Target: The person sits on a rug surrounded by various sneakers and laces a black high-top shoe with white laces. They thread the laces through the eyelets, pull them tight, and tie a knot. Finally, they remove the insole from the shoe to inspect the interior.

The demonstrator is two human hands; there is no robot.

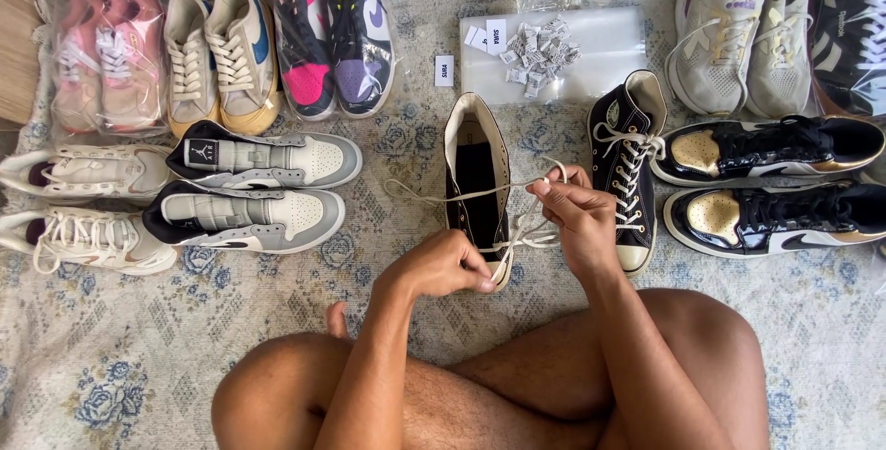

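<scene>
A black high-top canvas shoe [475, 173] with a cream lining lies on the rug in front of my crossed legs, toe toward me. My left hand [443, 265] grips its toe end. My right hand [572, 205] pinches the cream shoelace [434, 196], which runs from the shoe's eyelets out to the left and up to my fingers. The matching black high-top [630, 159], laced, stands just right of my right hand.
Pairs of sneakers ring the rug: grey-and-white high-tops [263, 187] and white shoes [78, 201] at left, bagged pink pairs [101, 53] and a pink-purple pair [332, 35] behind, black-gold pair [771, 182] at right. A clear bag [591, 53] with small paper tags lies ahead.
</scene>
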